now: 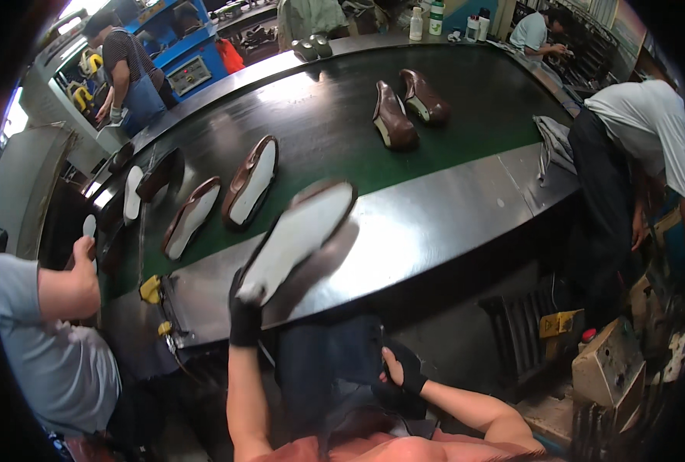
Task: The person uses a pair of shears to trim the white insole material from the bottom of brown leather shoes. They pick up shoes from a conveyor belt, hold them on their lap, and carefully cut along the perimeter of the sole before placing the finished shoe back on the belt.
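Observation:
My left hand (245, 316), in a black glove, grips a brown shoe (300, 239) by its end, near the bench's front edge. The shoe's pale underside faces up, and its far end is blurred. Lower down, by my lap, my right hand (400, 371) wears a black glove with bare fingertips. Its thumb stands apart from the fingers; I see nothing between them, though the fingers are partly hidden. Beyond the held shoe, a brown shoe (252, 182) and another brown shoe (192, 217) lie on the dark green belt with pale undersides showing.
A metal ledge (450, 200) borders the belt (319, 115). A pair of brown shoes (395, 115) stands farther back. A yellow-handled tool (152, 290) hangs at the ledge. One person (58, 331) works at the left, another (627, 146) bends at the right. A control box (608, 362) stands lower right.

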The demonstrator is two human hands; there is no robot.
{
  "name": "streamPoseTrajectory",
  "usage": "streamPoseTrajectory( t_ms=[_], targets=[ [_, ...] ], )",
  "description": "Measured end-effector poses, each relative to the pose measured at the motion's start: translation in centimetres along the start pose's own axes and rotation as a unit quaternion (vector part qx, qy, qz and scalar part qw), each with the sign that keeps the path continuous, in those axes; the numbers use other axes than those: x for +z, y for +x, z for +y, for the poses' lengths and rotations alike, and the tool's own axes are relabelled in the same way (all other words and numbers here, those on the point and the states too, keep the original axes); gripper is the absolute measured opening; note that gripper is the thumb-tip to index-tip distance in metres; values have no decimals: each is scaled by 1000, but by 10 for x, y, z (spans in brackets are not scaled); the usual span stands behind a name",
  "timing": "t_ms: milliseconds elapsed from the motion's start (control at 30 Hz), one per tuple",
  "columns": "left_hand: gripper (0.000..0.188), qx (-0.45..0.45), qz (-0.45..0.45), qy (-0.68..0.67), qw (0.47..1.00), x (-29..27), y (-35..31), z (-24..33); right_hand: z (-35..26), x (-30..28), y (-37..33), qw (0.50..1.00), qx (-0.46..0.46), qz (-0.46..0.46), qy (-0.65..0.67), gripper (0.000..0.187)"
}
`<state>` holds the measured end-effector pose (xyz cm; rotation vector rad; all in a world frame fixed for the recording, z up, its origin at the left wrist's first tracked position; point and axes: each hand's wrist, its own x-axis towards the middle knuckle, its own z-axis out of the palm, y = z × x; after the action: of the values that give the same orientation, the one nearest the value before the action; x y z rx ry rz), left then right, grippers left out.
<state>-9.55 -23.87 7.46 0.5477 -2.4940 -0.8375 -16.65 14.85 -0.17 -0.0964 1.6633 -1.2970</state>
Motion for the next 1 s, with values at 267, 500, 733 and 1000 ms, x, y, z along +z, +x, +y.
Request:
streamPoseTrajectory(
  t_ms=[267, 500, 733, 1000],
  targets=[
    [59, -108, 79, -252, 958, -73, -179, 128, -37, 13, -79, 994, -96, -43, 2, 49],
    [36, -44, -100, -377, 920, -12, -121, 89, -82, 36, -139, 976, -86, -197, -40, 51],
    [78, 11, -89, -562, 822, 20, -92, 109, -58, 71, -82, 946, -220, -236, 10, 43],
    [82, 39, 14, -434, 900, 12, -115, 107, -47, 92, -92, 941, -257, -148, -165, 41]
  ],
)
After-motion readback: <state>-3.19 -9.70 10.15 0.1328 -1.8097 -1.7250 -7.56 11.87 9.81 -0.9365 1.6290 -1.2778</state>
